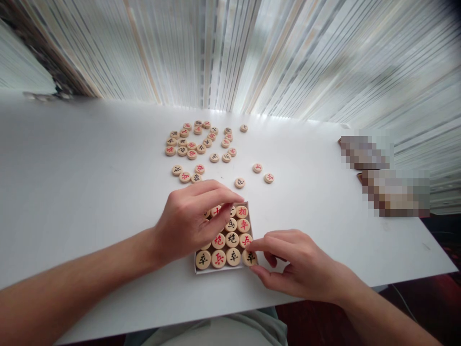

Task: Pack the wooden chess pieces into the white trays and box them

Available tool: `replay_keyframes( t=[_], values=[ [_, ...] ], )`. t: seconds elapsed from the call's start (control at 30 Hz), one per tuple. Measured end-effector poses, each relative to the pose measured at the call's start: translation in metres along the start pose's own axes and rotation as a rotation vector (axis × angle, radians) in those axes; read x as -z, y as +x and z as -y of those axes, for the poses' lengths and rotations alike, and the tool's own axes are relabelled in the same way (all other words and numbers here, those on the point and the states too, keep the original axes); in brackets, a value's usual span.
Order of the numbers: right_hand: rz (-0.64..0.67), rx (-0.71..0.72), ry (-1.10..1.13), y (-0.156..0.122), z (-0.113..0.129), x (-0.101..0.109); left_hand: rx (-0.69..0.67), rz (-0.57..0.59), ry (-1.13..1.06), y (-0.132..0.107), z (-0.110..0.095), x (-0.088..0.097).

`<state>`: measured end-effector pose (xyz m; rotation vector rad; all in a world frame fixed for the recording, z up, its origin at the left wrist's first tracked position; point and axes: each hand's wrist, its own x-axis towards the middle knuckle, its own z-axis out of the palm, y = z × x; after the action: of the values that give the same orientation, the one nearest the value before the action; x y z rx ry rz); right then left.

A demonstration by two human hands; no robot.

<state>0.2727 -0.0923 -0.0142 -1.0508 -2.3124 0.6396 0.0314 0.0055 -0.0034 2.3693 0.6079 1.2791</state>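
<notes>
A shallow white box [248, 206] holds rows of round wooden xiangqi pieces with red and black characters. My left hand [196, 216] reaches over the box's far left part and covers some pieces. Its thumb and fingers come together near the far rim; whatever is between them is hidden. At the near right corner, my right hand [293, 262] has its forefinger and thumb on opposite sides of a black-marked xiangqi piece [249, 258]. This piece sits at the box's right edge. Just beyond it lies a red-marked piece [246, 240], close to the right forefinger.
Many loose xiangqi pieces [191, 145] lie scattered on the white table [126, 192] beyond the box. A few pieces [268, 178] are spread farther right. Two blurred-out rectangular objects [394, 194] rest at the right edge. A striped string curtain [180, 53] hangs behind.
</notes>
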Motion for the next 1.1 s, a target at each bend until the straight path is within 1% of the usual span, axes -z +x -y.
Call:
replay_keyframes(
  t=[0.2,0.47,0.67,0.87,1.1],
  values=[
    [0.022,0.035,-0.025,0.001,-0.002,-0.002,-0.01,-0.004,-0.003,0.0,0.0,-0.001],
    [0.02,0.034,-0.09,-0.003,0.0,0.0,-0.002,0.005,-0.01,0.0,0.0,0.0],
    [0.04,0.073,-0.102,-0.006,0.001,0.004,-0.013,-0.002,-0.006,0.0,0.0,-0.001],
    [0.076,0.113,-0.178,-0.007,0.005,0.005,-0.014,-0.003,-0.007,0.001,0.0,-0.001],
    [0.079,0.139,-0.237,-0.004,0.007,0.002,-0.026,-0.014,0.005,0.001,0.0,-0.002]
  ],
)
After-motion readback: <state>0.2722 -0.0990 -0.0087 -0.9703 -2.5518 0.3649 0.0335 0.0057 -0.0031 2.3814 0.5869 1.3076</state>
